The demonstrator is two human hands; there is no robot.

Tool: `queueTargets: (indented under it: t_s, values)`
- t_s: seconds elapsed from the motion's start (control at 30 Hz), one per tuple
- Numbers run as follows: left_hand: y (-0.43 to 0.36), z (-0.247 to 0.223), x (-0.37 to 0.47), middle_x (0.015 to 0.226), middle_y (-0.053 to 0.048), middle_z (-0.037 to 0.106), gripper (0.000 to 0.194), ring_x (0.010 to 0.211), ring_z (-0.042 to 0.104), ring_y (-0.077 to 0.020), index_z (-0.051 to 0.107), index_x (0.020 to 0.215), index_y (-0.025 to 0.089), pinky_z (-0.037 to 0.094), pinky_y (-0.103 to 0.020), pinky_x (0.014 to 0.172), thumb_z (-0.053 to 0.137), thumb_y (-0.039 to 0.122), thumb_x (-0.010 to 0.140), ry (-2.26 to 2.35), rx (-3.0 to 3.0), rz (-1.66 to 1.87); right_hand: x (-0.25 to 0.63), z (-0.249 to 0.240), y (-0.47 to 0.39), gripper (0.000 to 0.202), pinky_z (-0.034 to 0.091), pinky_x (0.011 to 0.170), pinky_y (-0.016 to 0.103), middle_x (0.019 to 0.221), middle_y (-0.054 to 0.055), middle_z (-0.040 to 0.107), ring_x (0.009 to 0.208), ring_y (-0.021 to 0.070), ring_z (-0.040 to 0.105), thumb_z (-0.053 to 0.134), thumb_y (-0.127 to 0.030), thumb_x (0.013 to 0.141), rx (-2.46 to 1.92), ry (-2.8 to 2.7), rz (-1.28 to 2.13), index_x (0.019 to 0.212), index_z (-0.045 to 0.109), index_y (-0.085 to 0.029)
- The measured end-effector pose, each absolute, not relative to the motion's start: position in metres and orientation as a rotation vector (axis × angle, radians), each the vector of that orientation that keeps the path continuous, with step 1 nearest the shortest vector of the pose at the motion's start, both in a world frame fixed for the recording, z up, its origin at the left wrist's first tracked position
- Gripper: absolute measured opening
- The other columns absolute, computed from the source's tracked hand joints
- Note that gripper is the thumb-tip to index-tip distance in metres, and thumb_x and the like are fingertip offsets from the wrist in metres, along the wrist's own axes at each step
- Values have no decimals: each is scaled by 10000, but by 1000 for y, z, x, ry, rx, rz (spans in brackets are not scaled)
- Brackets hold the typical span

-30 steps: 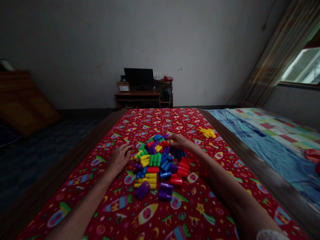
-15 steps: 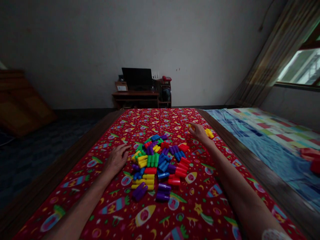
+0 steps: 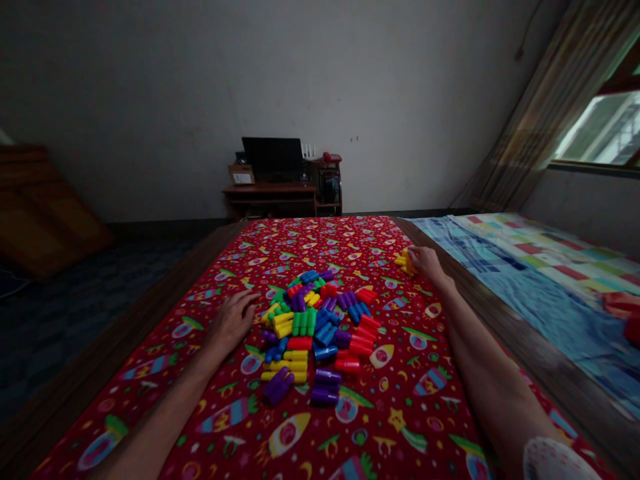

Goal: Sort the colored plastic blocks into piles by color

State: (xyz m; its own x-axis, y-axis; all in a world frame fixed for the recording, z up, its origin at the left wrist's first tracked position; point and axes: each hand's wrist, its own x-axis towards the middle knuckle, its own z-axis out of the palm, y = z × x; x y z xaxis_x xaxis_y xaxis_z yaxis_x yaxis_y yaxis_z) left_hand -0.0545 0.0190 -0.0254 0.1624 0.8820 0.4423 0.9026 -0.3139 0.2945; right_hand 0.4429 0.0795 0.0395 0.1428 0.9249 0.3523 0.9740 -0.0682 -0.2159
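Observation:
My right hand (image 3: 426, 261) is at the far right part of the red patterned cloth. Its fingers are closed at the edge of a small cluster of yellow toy building blocks (image 3: 405, 263); exactly how many it grips I cannot tell. My left hand (image 3: 233, 321) lies palm down on the cloth with its fingers loosely stretched and nothing in them. Just right of it is a loose heap of tube-shaped blocks in several colours, among them green blocks (image 3: 303, 323), red blocks (image 3: 361, 345), blue blocks (image 3: 326, 333) and purple blocks (image 3: 325, 396).
The red cloth (image 3: 310, 247) with rockets covers a long table with dark wooden edges (image 3: 200, 250). Beyond it, a desk (image 3: 270, 192) carries a black monitor (image 3: 274, 159) and a red telephone (image 3: 331, 157). On the right lies a blue sheet (image 3: 493, 273).
My right hand has moved right, carrying a yellow block from left of the yellow cluster to the cluster itself. My left hand stays in place.

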Motion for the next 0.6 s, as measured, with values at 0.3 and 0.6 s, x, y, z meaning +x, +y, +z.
queueTargets:
  t_s: [0.3,0.6]
  values:
    - [19,-29,-53,1166,-150,644,435,1112,582,-291,680,1052,141,444,-458,1009,356,346,846,-1818,-2352,-859,329,59,56,310,474,775,266,983,93,747,855,194,678,469,-203,911,-1343,-2145,157,1073,727,-148]
    - [17,-25,-49,1158,-139,655,409,1108,586,-276,681,1054,142,449,-446,1005,373,300,835,-1837,-2366,-863,236,31,18,420,463,837,305,1179,120,667,1055,209,584,530,-134,890,-933,-2663,102,1306,572,-181]
